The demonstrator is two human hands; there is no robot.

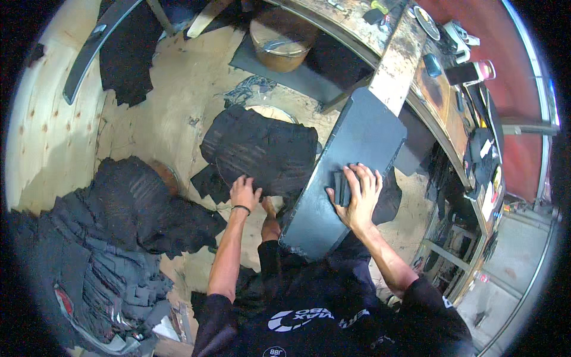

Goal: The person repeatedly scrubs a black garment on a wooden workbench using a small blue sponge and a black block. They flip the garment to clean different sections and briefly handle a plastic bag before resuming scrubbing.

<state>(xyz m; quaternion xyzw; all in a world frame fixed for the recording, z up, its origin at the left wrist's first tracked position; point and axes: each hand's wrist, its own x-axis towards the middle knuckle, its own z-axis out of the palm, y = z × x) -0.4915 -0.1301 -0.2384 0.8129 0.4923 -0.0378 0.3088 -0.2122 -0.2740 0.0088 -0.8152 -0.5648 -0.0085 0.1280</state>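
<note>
My right hand (361,196) rests over a dark board (372,128) that slants across my lap up to the bench. Its thumb and fingers are closed around a small dark folded strip (340,188), which lies on the board; whether it is one piece or a few layers, I cannot tell. My left hand (245,193) has its fingers spread at the near edge of a dark sheet of material (262,143). That sheet is draped over a round, light-topped stool (272,113), mostly covered. A bare foot (270,225) shows just beneath my left hand.
A workbench (395,68) with tools and jars runs along the right. Dark material (137,205) is heaped at the left, with stacked dark pieces (122,285) below it. A round wooden block (279,44) stands under the bench. Tangled scraps (250,88) lie on the floor.
</note>
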